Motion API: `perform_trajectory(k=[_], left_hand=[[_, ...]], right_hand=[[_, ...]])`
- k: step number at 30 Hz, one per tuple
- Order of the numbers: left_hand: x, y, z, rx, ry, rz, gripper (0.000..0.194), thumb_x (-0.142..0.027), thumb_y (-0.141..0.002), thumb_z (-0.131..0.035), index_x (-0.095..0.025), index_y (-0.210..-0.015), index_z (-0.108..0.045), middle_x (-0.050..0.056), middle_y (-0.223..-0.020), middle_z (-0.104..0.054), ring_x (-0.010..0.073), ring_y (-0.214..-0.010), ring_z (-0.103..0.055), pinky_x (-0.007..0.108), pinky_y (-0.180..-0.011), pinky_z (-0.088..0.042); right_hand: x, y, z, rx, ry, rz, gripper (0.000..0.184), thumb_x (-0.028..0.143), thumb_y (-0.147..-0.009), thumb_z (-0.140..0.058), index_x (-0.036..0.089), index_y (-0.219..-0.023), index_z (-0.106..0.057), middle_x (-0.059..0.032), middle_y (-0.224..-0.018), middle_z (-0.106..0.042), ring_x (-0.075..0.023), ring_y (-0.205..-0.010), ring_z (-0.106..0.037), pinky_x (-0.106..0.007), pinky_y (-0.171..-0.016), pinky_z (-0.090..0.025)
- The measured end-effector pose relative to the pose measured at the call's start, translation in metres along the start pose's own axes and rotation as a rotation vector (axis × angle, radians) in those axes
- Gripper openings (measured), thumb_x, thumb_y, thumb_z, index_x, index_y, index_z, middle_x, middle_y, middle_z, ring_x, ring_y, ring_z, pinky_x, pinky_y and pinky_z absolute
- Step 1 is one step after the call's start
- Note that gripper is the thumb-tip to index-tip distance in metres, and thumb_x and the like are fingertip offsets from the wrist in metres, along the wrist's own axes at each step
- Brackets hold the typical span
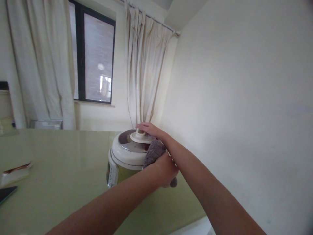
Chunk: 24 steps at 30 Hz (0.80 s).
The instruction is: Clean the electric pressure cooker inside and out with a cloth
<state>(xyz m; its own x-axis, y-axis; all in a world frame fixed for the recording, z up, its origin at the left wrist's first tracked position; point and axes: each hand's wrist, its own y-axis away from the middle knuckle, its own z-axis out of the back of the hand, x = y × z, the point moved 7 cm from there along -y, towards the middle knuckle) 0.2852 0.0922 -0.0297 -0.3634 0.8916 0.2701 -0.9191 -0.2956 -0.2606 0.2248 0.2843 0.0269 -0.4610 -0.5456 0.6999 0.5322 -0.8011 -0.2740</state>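
A white and green rice cooker (122, 163) stands on the pale green table (61, 169), near the wall. My right hand (150, 129) lies flat on the cooker's lid, fingers stretched over the lid handle (140, 134). My left hand (166, 169) is closed around a grey cloth (154, 151), which it presses against the lid's right side. The arms cross, the left forearm coming from the lower left and the right forearm from the lower right.
A white wall (244, 114) rises close on the right. Cream curtains (144, 71) and a dark-framed window (95, 58) are behind the table. At the table's left edge lie a white packet (14, 174) and a dark flat device (6, 193).
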Motion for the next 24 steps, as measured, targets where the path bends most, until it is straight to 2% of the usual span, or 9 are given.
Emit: perform_trajectory(k=[3, 5, 8, 10, 13, 18, 21, 24], left_hand=[[0.008, 0.016, 0.013, -0.008, -0.045, -0.050, 0.029, -0.036, -0.077, -0.079, -0.015, -0.097, -0.080, 0.017, -0.100, -0.080, 0.0345, -0.098, -0.072, 0.049, -0.096, -0.051], [0.024, 0.036, 0.032, -0.099, 0.007, -0.022, 0.025, -0.039, -0.079, -0.077, -0.017, -0.090, -0.078, 0.013, -0.092, -0.079, 0.0318, -0.095, -0.072, 0.046, -0.096, -0.051], [0.067, 0.072, 0.058, -0.259, 0.162, 0.179, 0.023, -0.040, -0.078, -0.078, -0.022, -0.091, -0.075, 0.007, -0.100, -0.078, 0.0290, -0.101, -0.070, 0.041, -0.097, -0.049], [0.099, 0.094, 0.065, -0.284, 0.255, 0.367, 0.018, -0.037, -0.080, -0.075, -0.023, -0.091, -0.073, 0.005, -0.102, -0.078, 0.0276, -0.099, -0.070, 0.038, -0.090, -0.050], [0.127, 0.114, 0.064, -0.241, 0.339, 0.500, 0.014, -0.035, -0.082, -0.071, -0.023, -0.090, -0.071, 0.004, -0.099, -0.078, 0.0265, -0.093, -0.070, 0.036, -0.083, -0.048], [0.136, 0.129, 0.061, -0.280, 0.414, 0.527, 0.017, -0.035, -0.078, -0.071, -0.022, -0.089, -0.071, 0.003, -0.094, -0.076, 0.0240, -0.090, -0.067, 0.034, -0.084, -0.047], [0.149, 0.149, 0.055, -0.372, 0.538, 0.581, 0.018, -0.038, -0.079, -0.067, -0.021, -0.084, -0.069, -0.001, -0.082, -0.072, 0.0200, -0.079, -0.064, 0.030, -0.077, -0.048], [0.174, 0.181, 0.045, -0.563, 0.630, 0.740, 0.028, -0.047, -0.078, -0.068, -0.020, -0.087, -0.071, 0.000, -0.084, -0.073, 0.0213, -0.080, -0.065, 0.030, -0.077, -0.051]], right_hand=[[-0.003, -0.002, 0.001, -0.004, -0.008, 0.021, 0.065, 0.079, -0.089, -0.058, 0.019, -0.105, -0.078, -0.0064, -0.109, -0.076, -0.0221, -0.103, -0.066, -0.035, -0.099, -0.047], [-0.005, -0.003, 0.001, -0.005, -0.027, 0.024, 0.065, 0.079, -0.089, -0.058, 0.019, -0.105, -0.078, -0.0063, -0.109, -0.076, -0.0225, -0.103, -0.066, -0.036, -0.099, -0.048], [-0.004, -0.006, 0.000, 0.000, -0.030, 0.024, 0.066, 0.080, -0.089, -0.059, 0.019, -0.101, -0.079, -0.0063, -0.106, -0.077, -0.0234, -0.103, -0.067, -0.036, -0.099, -0.049], [0.000, -0.005, -0.001, -0.005, -0.020, 0.036, 0.064, 0.081, -0.089, -0.059, 0.020, -0.097, -0.079, -0.0059, -0.107, -0.077, -0.0242, -0.107, -0.066, -0.036, -0.102, -0.048], [0.006, -0.002, 0.000, -0.016, -0.009, 0.048, 0.063, 0.081, -0.089, -0.058, 0.022, -0.095, -0.078, -0.0052, -0.109, -0.076, -0.0249, -0.110, -0.066, -0.035, -0.106, -0.046], [0.013, 0.007, 0.000, -0.014, 0.046, 0.054, 0.063, 0.080, -0.091, -0.055, 0.021, -0.098, -0.077, -0.0053, -0.105, -0.075, -0.0247, -0.105, -0.067, -0.034, -0.097, -0.048], [0.016, 0.010, 0.000, -0.010, 0.086, 0.056, 0.065, 0.082, -0.090, -0.055, 0.022, -0.100, -0.077, -0.0039, -0.103, -0.075, -0.0227, -0.100, -0.067, -0.031, -0.090, -0.048], [0.018, 0.012, 0.001, -0.023, 0.128, 0.015, 0.068, 0.085, -0.089, -0.053, 0.023, -0.100, -0.078, -0.0030, -0.101, -0.075, -0.0213, -0.095, -0.066, -0.031, -0.085, -0.047]])
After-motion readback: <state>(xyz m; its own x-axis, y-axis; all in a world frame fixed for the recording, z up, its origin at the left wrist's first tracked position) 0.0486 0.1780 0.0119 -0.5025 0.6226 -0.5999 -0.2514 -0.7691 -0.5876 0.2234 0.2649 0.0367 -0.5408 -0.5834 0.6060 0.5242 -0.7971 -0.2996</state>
